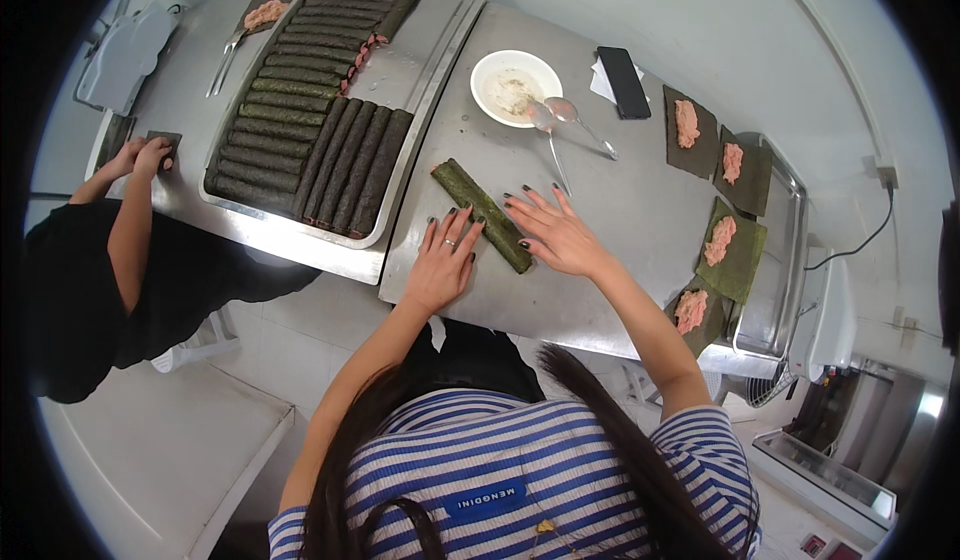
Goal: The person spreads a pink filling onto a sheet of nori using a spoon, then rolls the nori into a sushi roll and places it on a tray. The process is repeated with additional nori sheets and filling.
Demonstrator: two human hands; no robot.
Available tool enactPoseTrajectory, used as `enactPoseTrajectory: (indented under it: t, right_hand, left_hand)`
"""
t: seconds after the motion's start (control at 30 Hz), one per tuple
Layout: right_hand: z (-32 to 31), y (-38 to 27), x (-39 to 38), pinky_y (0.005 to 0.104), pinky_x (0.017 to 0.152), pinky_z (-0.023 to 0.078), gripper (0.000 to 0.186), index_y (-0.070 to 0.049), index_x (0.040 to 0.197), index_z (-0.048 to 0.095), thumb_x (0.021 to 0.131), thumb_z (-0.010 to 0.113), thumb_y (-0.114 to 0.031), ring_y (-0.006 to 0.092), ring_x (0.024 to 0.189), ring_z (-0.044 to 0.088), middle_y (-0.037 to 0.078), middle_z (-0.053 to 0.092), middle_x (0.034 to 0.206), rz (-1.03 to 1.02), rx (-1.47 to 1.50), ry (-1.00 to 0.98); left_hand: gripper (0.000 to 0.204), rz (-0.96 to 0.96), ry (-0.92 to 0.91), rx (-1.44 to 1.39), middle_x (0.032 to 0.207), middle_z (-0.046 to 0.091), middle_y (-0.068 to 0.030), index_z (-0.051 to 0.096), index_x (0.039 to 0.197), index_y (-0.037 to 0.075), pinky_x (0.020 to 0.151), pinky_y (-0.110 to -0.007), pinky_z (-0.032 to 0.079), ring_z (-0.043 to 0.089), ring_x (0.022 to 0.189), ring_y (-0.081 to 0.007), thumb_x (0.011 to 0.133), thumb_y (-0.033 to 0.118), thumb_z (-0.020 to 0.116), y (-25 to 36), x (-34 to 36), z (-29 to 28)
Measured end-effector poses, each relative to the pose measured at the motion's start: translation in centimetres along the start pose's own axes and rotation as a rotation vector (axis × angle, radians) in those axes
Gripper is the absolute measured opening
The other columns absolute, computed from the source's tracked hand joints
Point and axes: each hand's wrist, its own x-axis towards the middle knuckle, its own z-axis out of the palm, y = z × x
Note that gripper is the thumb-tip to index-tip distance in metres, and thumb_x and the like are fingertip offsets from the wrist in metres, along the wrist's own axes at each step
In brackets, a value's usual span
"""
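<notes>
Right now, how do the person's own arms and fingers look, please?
The sleeves are short, with blue and white stripes, and the forearms are bare. The left fingers and right fingers have dark, painted-looking nails; one left finger wears a thin, pale, metal-looking ring.

You wore a blue-and-white striped, short-sleeved top point(575, 460) with a blue rectangular patch point(485, 498), a gold-coloured pendant point(544, 527), black bottoms point(472, 358), dark nail polish point(431, 221) and a ring point(450, 243) on your left hand point(438, 268).

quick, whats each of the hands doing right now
Left hand: open, fingers touching the green roll.
Right hand: open, fingers spread, beside the roll.
</notes>
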Motion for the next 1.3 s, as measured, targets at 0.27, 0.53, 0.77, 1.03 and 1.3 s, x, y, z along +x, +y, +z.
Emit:
enactPoseTrajectory:
  t: [0.27, 0.53, 0.77, 1.03, 1.3]
  right_hand:
    - [1.5, -1.0, -7.4, 0.0534, 0.114, 0.015, 0.057, -0.011, 0.141, 0.037, 0.090, 0.052, -0.031, 0.0260, 0.139, 0.026, 0.003, 0.032, 0.149, 0.038, -0.050, -0.226]
    - [1.9, -1.4, -4.4, 0.0552, 0.113, 0.015, 0.061, -0.010, 0.141, 0.038, 0.085, 0.058, -0.027, 0.0260, 0.139, 0.026, 0.003, 0.031, 0.150, 0.052, 0.019, -0.098]
    - [2.0, -2.2, -6.3, 0.0481, 0.106, 0.032, 0.045, -0.004, 0.123, 0.055, 0.080, 0.064, -0.017, 0.0291, 0.124, 0.045, 0.008, 0.051, 0.131, 0.133, 0.070, 0.191]
    - [5.2, -7.4, 4.6, 0.0395, 0.089, 0.047, 0.043, 0.002, 0.116, 0.055, 0.077, 0.067, -0.011, 0.0329, 0.101, 0.054, 0.015, 0.056, 0.108, 0.445, 0.216, 0.504]
    - [4.6, -7.0, 2.5, 0.0402, 0.089, 0.046, 0.044, 0.005, 0.116, 0.053, 0.073, 0.059, 0.002, 0.0329, 0.104, 0.052, 0.016, 0.053, 0.110, 0.427, 0.242, 0.263]
  left_hand:
    - [0.059, -0.001, 0.020, -0.005, 0.148, 0.029, -0.0115, 0.037, 0.139, 0.012, 0.110, -0.049, 0.025, 0.032, 0.134, -0.0329, 0.083, 0.013, 0.055, -0.1, -0.2, 0.0]
    - [0.058, 0.015, 0.013, 0.016, 0.148, 0.029, -0.0115, 0.036, 0.139, 0.013, 0.110, -0.049, 0.025, 0.032, 0.133, -0.0328, 0.084, 0.013, 0.054, 0.0, 0.1, 0.3]
    - [0.058, -0.002, 0.038, -0.033, 0.147, 0.030, -0.0114, 0.037, 0.138, 0.012, 0.110, -0.049, 0.026, 0.032, 0.133, -0.0325, 0.083, 0.012, 0.056, -0.2, -0.3, 0.1]
    - [0.053, 0.167, -0.027, 0.173, 0.132, 0.049, -0.0052, 0.051, 0.125, 0.012, 0.110, -0.047, 0.027, 0.040, 0.129, -0.0239, 0.075, 0.009, 0.067, -3.1, 5.2, -4.7]
    - [0.030, 0.270, -0.322, 0.199, 0.097, 0.066, -0.0038, 0.065, 0.099, 0.011, 0.097, -0.038, 0.042, 0.062, 0.095, -0.0222, 0.070, 0.012, 0.072, -3.6, 7.0, -6.2]
